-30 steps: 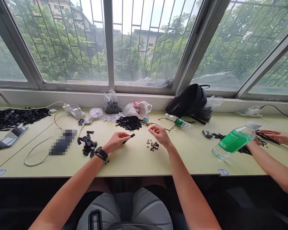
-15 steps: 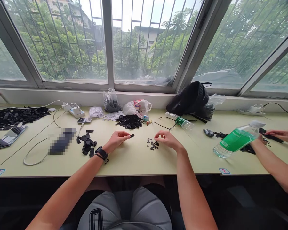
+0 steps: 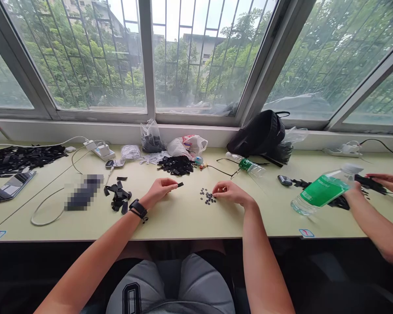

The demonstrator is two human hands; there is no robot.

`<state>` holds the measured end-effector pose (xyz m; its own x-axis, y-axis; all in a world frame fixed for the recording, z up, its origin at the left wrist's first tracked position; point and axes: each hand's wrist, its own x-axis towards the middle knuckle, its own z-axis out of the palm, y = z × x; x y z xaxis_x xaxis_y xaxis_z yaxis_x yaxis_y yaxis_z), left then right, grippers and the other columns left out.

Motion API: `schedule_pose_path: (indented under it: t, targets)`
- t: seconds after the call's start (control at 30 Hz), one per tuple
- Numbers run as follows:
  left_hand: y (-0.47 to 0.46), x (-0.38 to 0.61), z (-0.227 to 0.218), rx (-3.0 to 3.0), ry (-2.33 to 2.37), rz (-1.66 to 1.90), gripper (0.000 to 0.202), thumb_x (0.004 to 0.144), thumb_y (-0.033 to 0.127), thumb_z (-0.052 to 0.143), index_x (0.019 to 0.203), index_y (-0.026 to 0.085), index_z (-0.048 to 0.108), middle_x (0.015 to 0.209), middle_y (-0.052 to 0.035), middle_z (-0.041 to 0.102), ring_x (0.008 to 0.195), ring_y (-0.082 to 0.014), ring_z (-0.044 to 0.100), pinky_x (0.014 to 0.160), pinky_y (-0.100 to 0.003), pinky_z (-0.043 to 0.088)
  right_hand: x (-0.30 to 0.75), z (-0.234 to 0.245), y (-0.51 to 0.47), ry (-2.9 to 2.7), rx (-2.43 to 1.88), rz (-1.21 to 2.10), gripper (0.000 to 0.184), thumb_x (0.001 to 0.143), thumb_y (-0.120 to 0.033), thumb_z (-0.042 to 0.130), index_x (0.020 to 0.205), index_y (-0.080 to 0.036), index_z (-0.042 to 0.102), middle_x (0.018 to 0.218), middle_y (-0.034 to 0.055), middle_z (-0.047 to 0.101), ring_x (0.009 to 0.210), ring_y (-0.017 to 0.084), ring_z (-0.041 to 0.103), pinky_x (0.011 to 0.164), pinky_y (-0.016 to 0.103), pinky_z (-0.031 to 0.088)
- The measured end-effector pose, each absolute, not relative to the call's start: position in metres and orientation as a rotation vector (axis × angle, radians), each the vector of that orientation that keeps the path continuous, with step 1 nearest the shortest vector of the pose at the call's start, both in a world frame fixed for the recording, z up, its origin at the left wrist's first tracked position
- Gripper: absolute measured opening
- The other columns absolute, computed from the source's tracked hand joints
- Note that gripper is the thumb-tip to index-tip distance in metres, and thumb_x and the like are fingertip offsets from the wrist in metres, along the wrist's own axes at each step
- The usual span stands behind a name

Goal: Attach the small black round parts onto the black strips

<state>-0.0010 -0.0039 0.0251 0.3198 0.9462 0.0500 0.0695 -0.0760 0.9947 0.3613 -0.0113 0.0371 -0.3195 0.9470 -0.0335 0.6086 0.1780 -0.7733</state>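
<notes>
My left hand [image 3: 159, 190] pinches a small black strip [image 3: 180, 184] between its fingertips, above the pale green table [image 3: 170, 224]. My right hand [image 3: 231, 194] rests low with curled fingers at the edge of a scatter of small dark rings [image 3: 208, 196]. Whether those fingers hold a ring is hidden. Left of my left hand lies a loose heap of black strips [image 3: 118, 197], and a smaller black heap [image 3: 176, 165] sits farther back.
A co-worker's hands [image 3: 370, 185] hold a black strip behind a green-labelled water bottle [image 3: 321, 192]. A large black heap [image 3: 22, 157], a pixelated object [image 3: 84, 192], a power strip [image 3: 100, 150], plastic bags [image 3: 152, 137] and a black bag [image 3: 257, 134] line the table.
My right hand has dropped lower and moved closer to the rings. My left hand has shifted only slightly, still with the black strip in its fingertips.
</notes>
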Motion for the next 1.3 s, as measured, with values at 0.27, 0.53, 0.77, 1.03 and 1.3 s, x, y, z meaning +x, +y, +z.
schedule_pose_path:
  t: [0.27, 0.53, 0.77, 1.03, 1.3]
  targets:
    - [-0.002, 0.001, 0.024, 1.407, 1.007, 1.04, 0.045, 0.071, 0.055, 0.087, 0.095, 0.017, 0.082, 0.078, -0.0047, 0.07, 0.066, -0.0131, 0.053, 0.06, -0.026, 0.04, 0.322, 0.034, -0.004, -1.832, -1.316, 0.721, 0.022, 0.083, -0.041, 0.071, 0.085, -0.019, 0.073, 0.084, 0.006, 0.072, 0.071, 0.019, 0.062, 0.068, 0.033, 0.049]
    - [0.003, 0.004, 0.019, 1.377, 1.059, 1.219, 0.042, 0.069, 0.054, 0.087, 0.091, 0.018, 0.082, 0.082, -0.0066, 0.075, 0.065, -0.0142, 0.055, 0.06, -0.028, 0.04, 0.234, 0.012, -0.015, -2.285, -0.99, 0.21, 0.014, 0.089, -0.013, 0.061, 0.086, -0.023, 0.069, 0.093, 0.0075, 0.07, 0.09, 0.024, 0.062, 0.085, 0.038, 0.049]
    - [0.003, 0.003, 0.016, 1.455, 1.045, 1.168, 0.04, 0.073, 0.052, 0.086, 0.093, 0.018, 0.082, 0.086, -0.0084, 0.077, 0.072, -0.0175, 0.061, 0.064, -0.029, 0.044, 0.233, 0.014, -0.021, -2.317, -0.955, 0.223, 0.014, 0.091, -0.013, 0.062, 0.092, -0.024, 0.068, 0.096, 0.0071, 0.07, 0.093, 0.025, 0.063, 0.087, 0.04, 0.05]
    - [-0.007, 0.006, 0.024, 1.628, 0.844, 1.073, 0.04, 0.079, 0.054, 0.082, 0.095, 0.017, 0.083, 0.096, -0.0109, 0.08, 0.085, -0.0222, 0.069, 0.078, -0.033, 0.051, 0.237, 0.014, -0.017, -2.105, -1.027, 0.305, 0.015, 0.098, -0.033, 0.064, 0.11, -0.024, 0.068, 0.103, 0.0092, 0.069, 0.1, 0.027, 0.06, 0.093, 0.043, 0.049]
    - [-0.007, 0.009, 0.022, 1.686, 0.85, 1.056, 0.039, 0.081, 0.054, 0.082, 0.092, 0.017, 0.083, 0.092, -0.0104, 0.079, 0.079, -0.0205, 0.067, 0.072, -0.031, 0.05, 0.24, 0.012, -0.014, -2.075, -1.047, 0.443, 0.013, 0.094, -0.036, 0.069, 0.09, -0.024, 0.065, 0.096, 0.0069, 0.07, 0.099, 0.027, 0.058, 0.085, 0.04, 0.049]
